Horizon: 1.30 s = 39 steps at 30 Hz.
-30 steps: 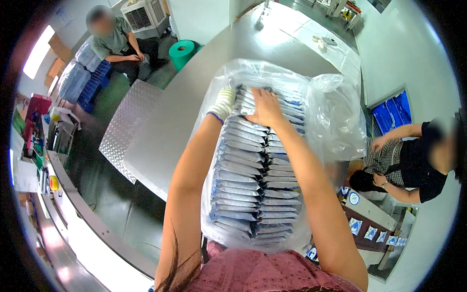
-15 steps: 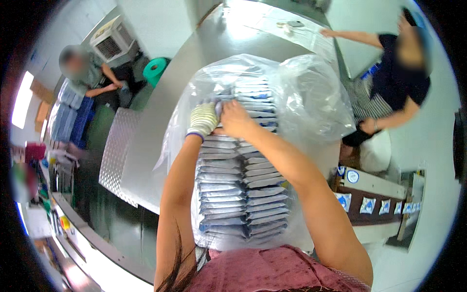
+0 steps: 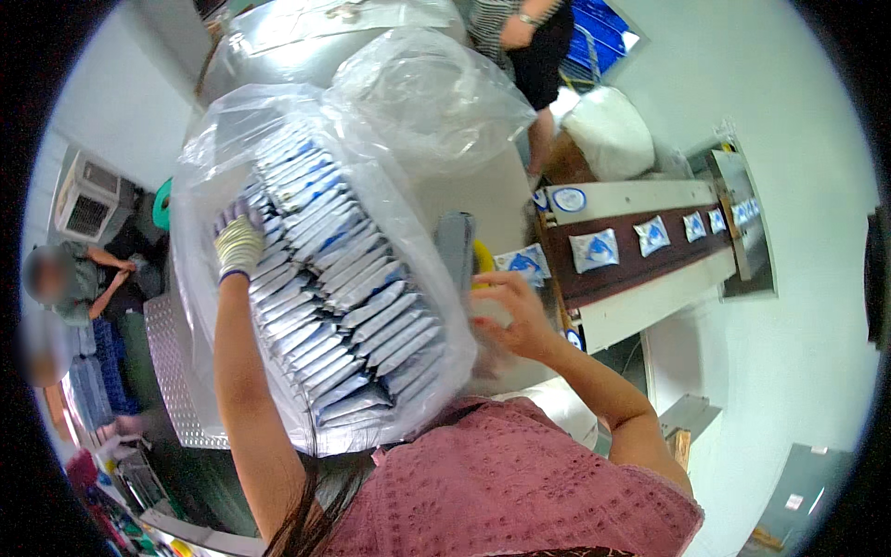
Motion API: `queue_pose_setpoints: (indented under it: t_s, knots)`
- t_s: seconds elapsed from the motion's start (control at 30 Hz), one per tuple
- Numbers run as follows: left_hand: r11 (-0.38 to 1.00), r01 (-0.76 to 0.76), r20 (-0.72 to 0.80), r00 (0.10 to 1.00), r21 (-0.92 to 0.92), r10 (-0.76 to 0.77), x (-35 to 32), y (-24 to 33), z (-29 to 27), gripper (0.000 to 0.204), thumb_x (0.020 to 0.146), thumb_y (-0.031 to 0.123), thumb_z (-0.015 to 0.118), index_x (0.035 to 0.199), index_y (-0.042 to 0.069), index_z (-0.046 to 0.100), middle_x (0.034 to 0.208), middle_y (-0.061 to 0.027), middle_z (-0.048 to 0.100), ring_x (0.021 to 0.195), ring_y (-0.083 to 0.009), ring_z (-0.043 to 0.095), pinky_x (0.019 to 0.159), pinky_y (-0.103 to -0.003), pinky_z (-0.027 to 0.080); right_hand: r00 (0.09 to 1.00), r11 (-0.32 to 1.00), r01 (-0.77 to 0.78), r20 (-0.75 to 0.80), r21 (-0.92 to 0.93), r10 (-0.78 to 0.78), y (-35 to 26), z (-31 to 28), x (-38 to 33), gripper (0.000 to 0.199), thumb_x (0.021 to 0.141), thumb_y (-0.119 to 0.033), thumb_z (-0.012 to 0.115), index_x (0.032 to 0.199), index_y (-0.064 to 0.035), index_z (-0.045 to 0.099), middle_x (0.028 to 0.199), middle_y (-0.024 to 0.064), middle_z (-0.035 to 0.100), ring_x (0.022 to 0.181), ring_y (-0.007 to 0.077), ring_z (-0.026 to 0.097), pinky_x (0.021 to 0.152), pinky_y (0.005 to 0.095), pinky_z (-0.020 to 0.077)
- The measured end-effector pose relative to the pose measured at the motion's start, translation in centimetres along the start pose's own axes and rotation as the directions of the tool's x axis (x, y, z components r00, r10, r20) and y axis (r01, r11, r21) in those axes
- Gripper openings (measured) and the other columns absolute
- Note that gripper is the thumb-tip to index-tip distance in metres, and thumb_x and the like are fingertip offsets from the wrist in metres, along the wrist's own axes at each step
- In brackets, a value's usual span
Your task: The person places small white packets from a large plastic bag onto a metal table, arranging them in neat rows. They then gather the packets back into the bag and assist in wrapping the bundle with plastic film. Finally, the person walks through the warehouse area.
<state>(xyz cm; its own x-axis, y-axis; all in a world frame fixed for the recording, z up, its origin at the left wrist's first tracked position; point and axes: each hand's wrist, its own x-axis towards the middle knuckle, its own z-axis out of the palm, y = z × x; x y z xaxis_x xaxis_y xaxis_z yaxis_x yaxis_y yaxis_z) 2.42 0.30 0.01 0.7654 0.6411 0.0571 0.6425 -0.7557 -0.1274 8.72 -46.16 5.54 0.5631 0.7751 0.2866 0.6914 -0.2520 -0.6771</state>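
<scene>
A big clear plastic bag [image 3: 390,121] lies on a steel table [image 3: 278,46], holding several rows of flat white-and-blue pouches [image 3: 343,288]. My left hand [image 3: 238,246], in a white glove, rests on the far left rows of pouches inside the bag. My right hand [image 3: 510,311] is bare, fingers spread, off the bag's right edge near the table's side, holding nothing. A small pouch [image 3: 522,263] lies just beyond it.
A conveyor [image 3: 650,265] on the right carries several blue-printed pouches. A person in dark clothes [image 3: 529,37] stands at the top by a white sack [image 3: 608,130]. Another person [image 3: 70,278] sits at the left near a fan unit [image 3: 88,204].
My head has turned right, bringing the conveyor into view. My right hand has left the pouches and moved out to the right of the bag. My left hand stays on the pouches.
</scene>
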Motion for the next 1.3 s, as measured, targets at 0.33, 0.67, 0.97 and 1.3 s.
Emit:
queue_pose_setpoints:
  t_s: [0.33,0.67,0.97,1.3]
  knots:
    - [0.995,0.080,0.112,0.990,0.061,-0.087,0.8,0.1,0.8,0.053,0.091,0.039,0.032,0.138,0.014,0.030,0.141,-0.0104,0.032,0.130,-0.0333,0.028,0.104,-0.052,0.023,0.849,0.784,-0.375,0.158,-0.495,0.505,17.0,-11.2,-15.1,0.020,0.076,-0.026,0.063,0.088,-0.0094,0.063,0.091,0.0104,0.059,0.094,0.0301,0.053,0.082,0.0405,0.0443]
    - [0.976,0.053,0.118,0.990,0.211,-0.079,1.2,-0.6,2.7,0.053,0.093,0.039,0.031,0.140,0.016,0.025,0.143,-0.0084,0.029,0.132,-0.0294,0.024,0.105,-0.051,0.020,0.646,0.141,-0.238,-0.047,-0.961,0.762,32.3,-23.3,-15.0,0.024,0.078,-0.018,0.058,0.100,-0.0090,0.059,0.098,0.0084,0.059,0.096,0.0277,0.057,0.078,0.0408,0.0479]
    - [0.950,-0.024,0.120,0.993,0.311,-0.014,1.8,-3.9,5.7,0.052,0.092,0.038,0.035,0.138,0.015,0.028,0.141,-0.0095,0.031,0.131,-0.0282,0.027,0.105,-0.049,0.023,0.666,0.145,-0.161,0.000,-0.976,0.746,38.1,-22.8,-10.6,0.032,0.082,-0.017,0.054,0.113,-0.0123,0.051,0.107,0.0065,0.057,0.107,0.0254,0.052,0.083,0.0417,0.0441]
    - [0.974,0.048,0.102,0.992,0.220,-0.072,1.3,-1.5,3.7,0.052,0.092,0.040,0.032,0.138,0.016,0.029,0.141,-0.0083,0.032,0.131,-0.0279,0.027,0.104,-0.050,0.023,0.616,0.881,0.055,0.711,-0.469,0.340,31.4,-17.6,-3.6,0.041,0.051,-0.034,0.079,0.076,-0.0062,0.062,0.093,0.0121,0.058,0.099,0.0306,0.051,0.082,0.0415,0.0425]
